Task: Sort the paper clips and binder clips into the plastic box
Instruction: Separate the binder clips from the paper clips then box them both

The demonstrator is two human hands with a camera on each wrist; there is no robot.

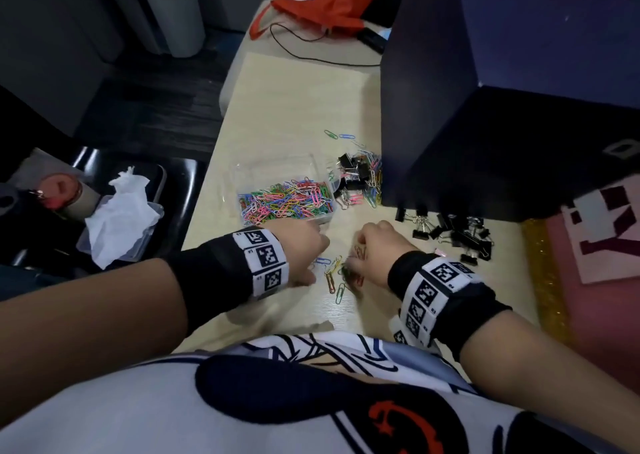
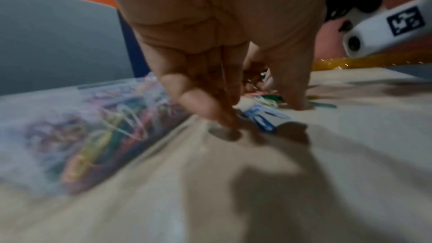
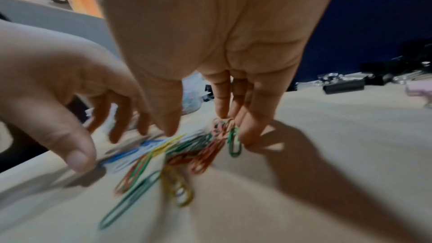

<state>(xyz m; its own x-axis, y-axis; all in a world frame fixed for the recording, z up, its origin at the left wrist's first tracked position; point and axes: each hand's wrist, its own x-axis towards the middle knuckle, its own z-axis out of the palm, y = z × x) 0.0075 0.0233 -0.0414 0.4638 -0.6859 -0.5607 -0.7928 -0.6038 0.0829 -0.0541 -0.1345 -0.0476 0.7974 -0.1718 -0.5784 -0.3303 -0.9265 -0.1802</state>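
Note:
A clear plastic box (image 1: 242, 173) holds a heap of coloured paper clips (image 1: 287, 197). Just in front of it, loose paper clips (image 1: 333, 273) lie on the table between my two hands. My left hand (image 1: 304, 249) reaches down with spread fingers, its thumb beside blue clips (image 2: 261, 119). My right hand (image 1: 367, 246) has its straight fingertips (image 3: 247, 134) pressed on a bunch of red and green clips (image 3: 219, 136), its thumb held apart. Black binder clips (image 1: 453, 232) lie to the right. A mixed pile (image 1: 360, 176) sits behind the box.
A tall dark box (image 1: 485, 124) stands right of the work area. The wooden table (image 1: 294, 107) runs back to an orange bag (image 1: 318, 7) and a black cable. A container with tissue (image 1: 117, 218) sits on a black chair, left of the table edge.

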